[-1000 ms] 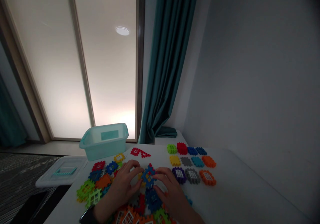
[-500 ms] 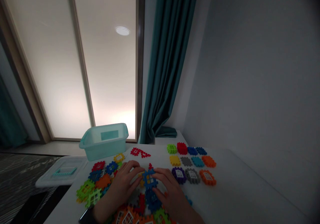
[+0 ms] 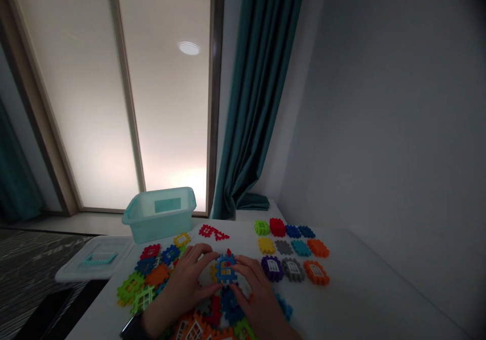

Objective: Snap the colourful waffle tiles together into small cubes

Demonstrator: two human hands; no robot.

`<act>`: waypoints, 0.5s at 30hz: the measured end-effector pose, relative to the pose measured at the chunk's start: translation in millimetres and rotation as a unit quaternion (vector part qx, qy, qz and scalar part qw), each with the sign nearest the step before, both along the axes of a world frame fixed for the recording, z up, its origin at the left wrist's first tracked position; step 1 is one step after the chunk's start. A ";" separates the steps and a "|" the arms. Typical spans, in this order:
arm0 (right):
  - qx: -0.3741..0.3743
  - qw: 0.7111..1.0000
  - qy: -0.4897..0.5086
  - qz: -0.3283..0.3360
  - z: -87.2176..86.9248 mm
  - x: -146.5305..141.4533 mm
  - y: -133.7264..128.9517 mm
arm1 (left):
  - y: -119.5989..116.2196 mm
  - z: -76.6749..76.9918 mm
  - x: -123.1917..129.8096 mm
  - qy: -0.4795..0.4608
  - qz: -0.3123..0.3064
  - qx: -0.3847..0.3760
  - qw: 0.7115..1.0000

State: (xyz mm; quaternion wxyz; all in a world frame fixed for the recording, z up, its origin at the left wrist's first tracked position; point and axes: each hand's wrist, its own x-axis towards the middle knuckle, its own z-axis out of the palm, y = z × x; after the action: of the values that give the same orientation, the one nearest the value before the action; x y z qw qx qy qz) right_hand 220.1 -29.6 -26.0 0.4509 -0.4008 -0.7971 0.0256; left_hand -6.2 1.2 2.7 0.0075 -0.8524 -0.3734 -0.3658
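- Holding the blue piece [image 3: 227, 279] in the head view, we pinch its left side with our left hand [image 3: 186, 279] and its right side with our right hand [image 3: 256, 289], fingers narrowed around it, thumbs near its lower edge.
- It sits squarer between our fingertips than a second ago, when it was tilted; we judge that we have it steadier now. A small red tip [image 3: 229, 252] shows above it.
- We have it over the table [image 3: 353, 299], just beyond the dark blue part [image 3: 231, 304]; whether these two are joined, we cannot tell.
- To our right we count eleven stacks: four in the far row [image 3: 277, 227], four in the middle row [image 3: 301, 248], three in the near row [image 3: 293, 269].
- Ahead of us lie two red pieces [image 3: 206, 230], side by side.
- We see one box [image 3: 159, 228], one lid [image 3: 68, 271] and one watch [image 3: 132, 326], on our left wrist.
- The left heap [image 3: 156, 275] and the orange pieces [image 3: 195, 330] nearest us overlap too much for us to count.
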 end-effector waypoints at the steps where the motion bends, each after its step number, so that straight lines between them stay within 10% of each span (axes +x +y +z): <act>1: -0.001 1.000 -0.002 0.004 1.2 1.0 -0.3 | 0.2 -0.5 -0.3 0.002 0.001 0.000 1.000; 15: 0.023 1.000 -0.012 -0.016 6.2 1.7 -2.3 | 1.3 -1.8 4.6 -0.011 -0.001 -0.011 1.000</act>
State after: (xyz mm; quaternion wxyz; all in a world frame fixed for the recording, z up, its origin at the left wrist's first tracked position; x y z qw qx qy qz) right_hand 221.8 -31.8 -19.7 0.4506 -0.4034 -0.7964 -0.0044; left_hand -1.5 2.5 0.9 -0.0065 -0.8488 -0.3765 -0.3711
